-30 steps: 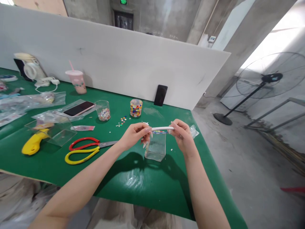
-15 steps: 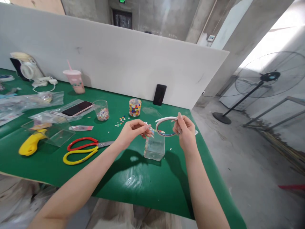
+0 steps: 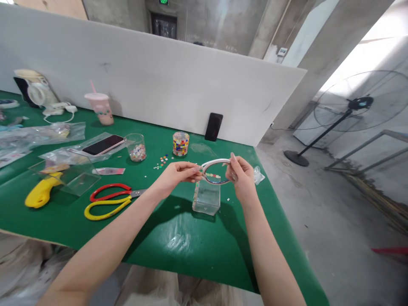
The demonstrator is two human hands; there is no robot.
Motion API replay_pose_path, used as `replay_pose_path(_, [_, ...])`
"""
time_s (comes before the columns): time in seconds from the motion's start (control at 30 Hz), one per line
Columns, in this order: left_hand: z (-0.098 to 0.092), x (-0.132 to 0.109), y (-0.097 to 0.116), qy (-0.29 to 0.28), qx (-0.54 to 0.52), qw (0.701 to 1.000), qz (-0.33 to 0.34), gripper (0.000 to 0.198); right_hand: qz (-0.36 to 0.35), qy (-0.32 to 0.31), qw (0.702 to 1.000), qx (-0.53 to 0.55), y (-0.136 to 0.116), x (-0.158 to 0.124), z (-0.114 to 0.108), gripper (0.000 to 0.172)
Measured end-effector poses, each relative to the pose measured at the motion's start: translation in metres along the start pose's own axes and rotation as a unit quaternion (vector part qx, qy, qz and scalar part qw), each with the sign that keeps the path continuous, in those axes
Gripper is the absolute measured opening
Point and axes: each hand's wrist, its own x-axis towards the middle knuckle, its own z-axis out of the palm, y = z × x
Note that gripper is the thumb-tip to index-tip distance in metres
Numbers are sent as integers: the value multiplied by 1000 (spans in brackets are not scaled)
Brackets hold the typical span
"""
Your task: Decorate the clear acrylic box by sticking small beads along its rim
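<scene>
My right hand grips the far side of a thin roll of white tape, held up on edge above the table. My left hand is closed in a pinch at the roll's left side, where the loose tape end lies against the fingertips. Below and behind the roll, a clear box rests on the green table, with small coloured tiles along its left side and far edge. Red-and-yellow-handled scissors lie left of my left forearm, their blades partly hidden by it.
A tile-covered round jar, loose tiles and a clear cup of tiles stand beyond my left hand. Further left are a phone, a yellow tool and a pink tumbler. Another phone leans on the white partition.
My right hand has brought the tape roll left toward my left hand, whose fingertips now meet the loose end. A crumpled clear wrapper now shows beside my right hand.
</scene>
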Motion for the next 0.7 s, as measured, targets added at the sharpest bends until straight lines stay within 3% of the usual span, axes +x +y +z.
replay_pose_path(0.3, [5, -5, 1, 21, 68, 994, 87, 30, -2, -39, 999, -13, -6, -3, -4, 45])
replay_pose_path(0.57, [13, -17, -1, 73, 147, 965, 203, 14, -28, -42, 999, -3, -3, -6, 1, 42])
replay_pose_path(0.7, [19, -23, 1, 81, 162, 955, 233, 18, -37, -47, 998, -6, -2, -7, 0, 41])
